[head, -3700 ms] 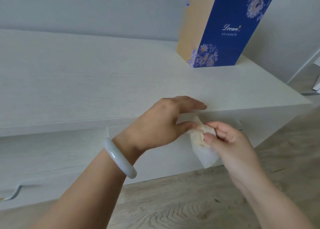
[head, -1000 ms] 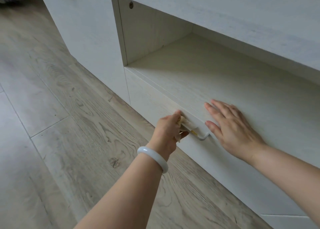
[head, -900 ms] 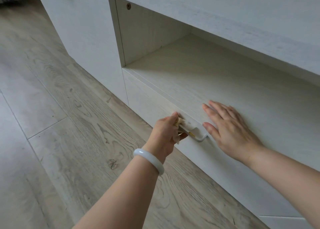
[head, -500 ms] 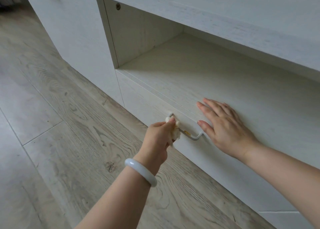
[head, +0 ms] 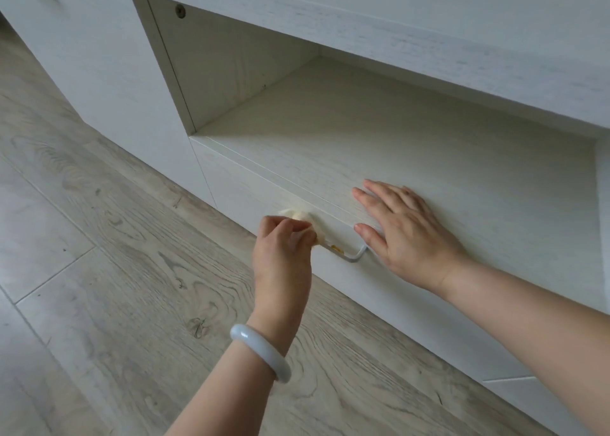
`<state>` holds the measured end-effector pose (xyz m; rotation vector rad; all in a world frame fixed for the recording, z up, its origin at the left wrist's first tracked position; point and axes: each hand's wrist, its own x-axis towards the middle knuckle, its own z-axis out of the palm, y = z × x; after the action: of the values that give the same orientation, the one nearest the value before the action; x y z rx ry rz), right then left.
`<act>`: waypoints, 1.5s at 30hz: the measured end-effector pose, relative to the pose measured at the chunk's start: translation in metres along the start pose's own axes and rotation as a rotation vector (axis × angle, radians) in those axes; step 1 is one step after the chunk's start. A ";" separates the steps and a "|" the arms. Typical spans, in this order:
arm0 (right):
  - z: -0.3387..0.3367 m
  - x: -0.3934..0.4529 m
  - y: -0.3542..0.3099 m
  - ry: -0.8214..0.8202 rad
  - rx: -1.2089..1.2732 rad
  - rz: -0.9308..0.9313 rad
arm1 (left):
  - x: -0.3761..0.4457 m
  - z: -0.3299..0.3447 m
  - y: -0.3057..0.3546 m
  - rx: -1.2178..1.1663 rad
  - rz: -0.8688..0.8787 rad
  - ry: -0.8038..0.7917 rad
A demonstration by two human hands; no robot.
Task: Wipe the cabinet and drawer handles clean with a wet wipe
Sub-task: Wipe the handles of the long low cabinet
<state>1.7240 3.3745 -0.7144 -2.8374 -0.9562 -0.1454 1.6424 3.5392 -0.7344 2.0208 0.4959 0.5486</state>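
meanwhile left hand (head: 283,241) fingers pinch wipe (head: 298,216); right hand (head: 406,234) lies flat.

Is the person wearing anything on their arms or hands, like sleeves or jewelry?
Both arms are bare, with no sleeves in view. The left hand has a smooth, round, pale whitish bangle on its wrist. The right hand wears nothing: no ring, watch or glove shows.

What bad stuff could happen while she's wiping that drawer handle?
The drawer might slide open if the left hand tugs the drawer handle; only the flat right hand on the shelf steadies things. The bunched wet wipe covers just the handle's left end, so the yellowish spot farther along may get missed. The bracelet could perhaps knock the drawer front.
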 end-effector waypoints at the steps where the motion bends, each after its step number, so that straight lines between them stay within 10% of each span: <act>1: 0.000 0.000 0.000 -0.001 -0.003 0.001 | -0.003 0.000 0.001 0.009 0.045 -0.006; 25: 0.001 0.000 0.001 -0.020 0.011 0.012 | -0.018 0.009 0.006 0.136 0.370 -0.257; 30: 0.000 0.000 0.001 -0.014 0.028 0.011 | 0.006 -0.006 -0.001 0.063 0.127 -0.170; 45: 0.003 0.004 0.009 0.019 0.194 0.021 | -0.023 0.023 0.014 -0.011 0.174 -0.214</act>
<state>1.7328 3.3705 -0.7179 -2.6633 -0.8840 -0.0727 1.6386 3.5041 -0.7370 2.0950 0.1885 0.4305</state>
